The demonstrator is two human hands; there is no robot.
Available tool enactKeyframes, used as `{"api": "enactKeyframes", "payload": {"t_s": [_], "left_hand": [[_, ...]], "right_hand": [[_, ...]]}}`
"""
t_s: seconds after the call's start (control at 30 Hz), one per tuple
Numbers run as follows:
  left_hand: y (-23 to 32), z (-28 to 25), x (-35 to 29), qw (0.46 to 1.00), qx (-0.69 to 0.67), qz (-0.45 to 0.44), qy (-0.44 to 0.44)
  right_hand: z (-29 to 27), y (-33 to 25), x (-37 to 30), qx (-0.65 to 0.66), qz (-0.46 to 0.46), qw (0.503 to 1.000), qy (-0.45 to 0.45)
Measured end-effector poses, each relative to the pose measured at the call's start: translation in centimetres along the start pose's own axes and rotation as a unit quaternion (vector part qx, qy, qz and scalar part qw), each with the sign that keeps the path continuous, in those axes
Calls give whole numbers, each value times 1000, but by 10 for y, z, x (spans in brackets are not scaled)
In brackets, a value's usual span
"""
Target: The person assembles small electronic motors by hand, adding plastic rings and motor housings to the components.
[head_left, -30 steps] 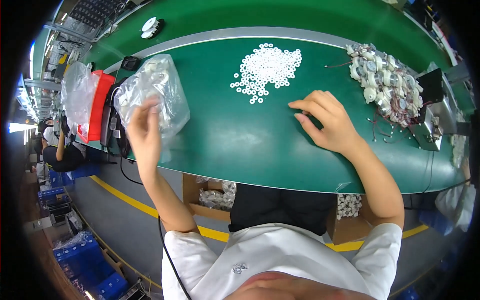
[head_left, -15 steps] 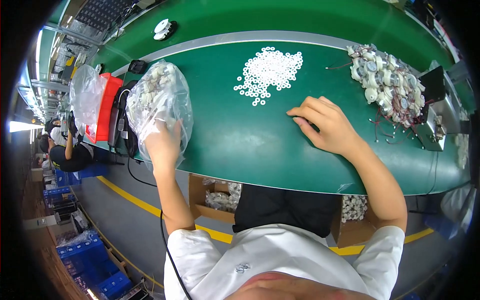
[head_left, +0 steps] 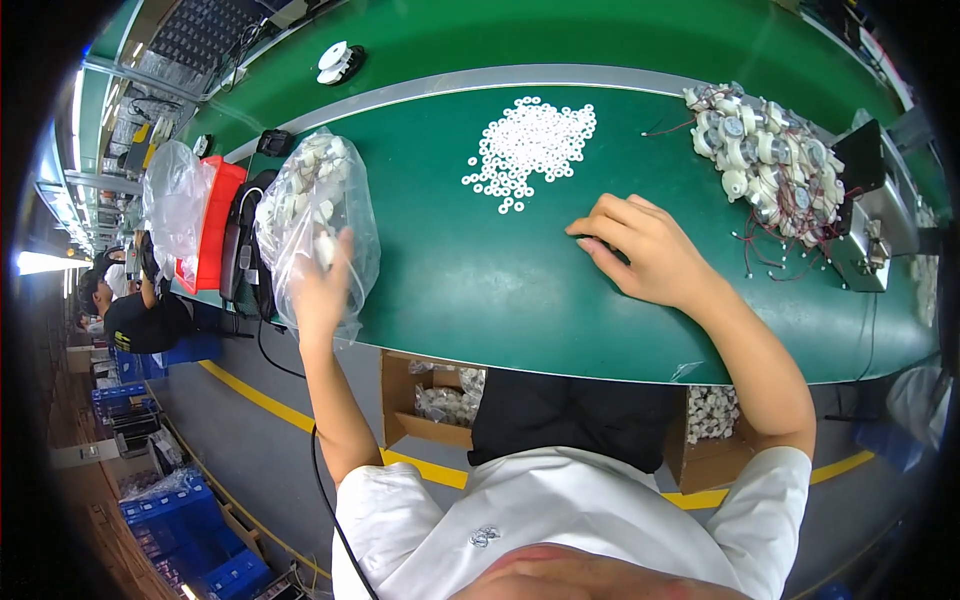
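Observation:
My left hand (head_left: 318, 295) reaches into a clear plastic bag (head_left: 362, 225) of white plastic parts at the left of the table. Between its thumb and fingers sits a white part (head_left: 325, 248), seen partly through the film. My right hand (head_left: 640, 250) rests on the green table (head_left: 470, 290), fingers loosely bent, thumb apart, with nothing in them. Beyond it lies a loose heap of small white rings (head_left: 535, 140), a few strewn at its near edge. To the right is a pile of small motors (head_left: 765, 160) with white housings and dark red wires.
A red bin (head_left: 215, 220) with clear plastic film stands left of the bag. A metal fixture (head_left: 868, 245) is at the right edge. Under the table are cardboard boxes (head_left: 430, 432) of parts. A white-and-black round part (head_left: 340, 62) lies beyond the grey rail. Another person (head_left: 140, 310) sits far left.
My left hand has shifted slightly inside the bag, and its thumb and fingers now show more plainly around a white part. The right hand stays in about the same place.

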State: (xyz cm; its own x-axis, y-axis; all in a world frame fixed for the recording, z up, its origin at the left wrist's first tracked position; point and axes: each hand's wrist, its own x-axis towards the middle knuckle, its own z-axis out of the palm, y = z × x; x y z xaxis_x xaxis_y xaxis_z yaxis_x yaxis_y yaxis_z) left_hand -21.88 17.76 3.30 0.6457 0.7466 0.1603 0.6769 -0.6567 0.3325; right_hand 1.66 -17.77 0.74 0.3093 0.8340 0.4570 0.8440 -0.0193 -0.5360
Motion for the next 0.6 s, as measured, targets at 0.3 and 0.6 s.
{"api": "enactKeyframes", "payload": {"t_s": [0.3, 0.6], "left_hand": [[69, -87, -52, 904, -379, 170, -97], [173, -35, -55, 782, -350, 415, -306]], "right_hand": [[-4, -3, 2, -1, -3, 1000, 27], [-6, -6, -7, 512, 144, 831, -162]]}}
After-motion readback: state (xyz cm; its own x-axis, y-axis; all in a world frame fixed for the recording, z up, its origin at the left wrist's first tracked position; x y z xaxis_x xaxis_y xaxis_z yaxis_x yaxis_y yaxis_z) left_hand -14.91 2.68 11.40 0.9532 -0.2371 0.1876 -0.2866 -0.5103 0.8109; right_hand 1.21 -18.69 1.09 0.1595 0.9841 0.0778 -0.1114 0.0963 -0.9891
